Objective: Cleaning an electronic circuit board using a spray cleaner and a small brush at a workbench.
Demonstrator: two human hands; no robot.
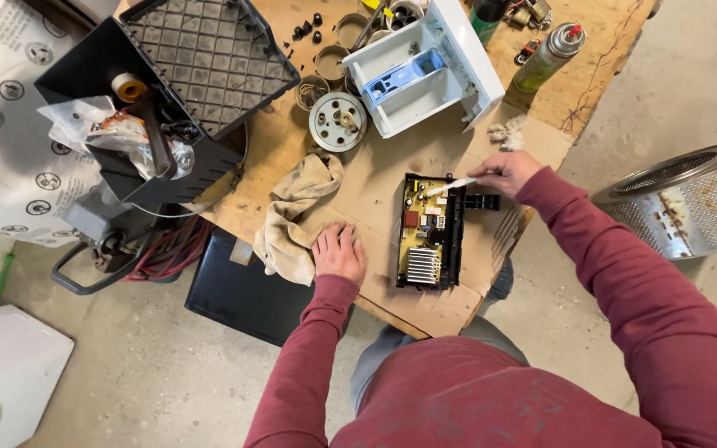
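The person wears a dark red long-sleeved top, its knit cuffs ending just behind the fingers of the bare left hand and bare right hand. Grey trousers show below. No gloves, rings or watch are visible.

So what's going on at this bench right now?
A person in a red sweater stands over a wooden bench. The right hand holds a thin white tool with its tip over a circuit board lying in a black tray. The left hand rests flat on the bench beside the board, next to a beige rag. A white detergent drawer, a pulley and a spray can lie further back.
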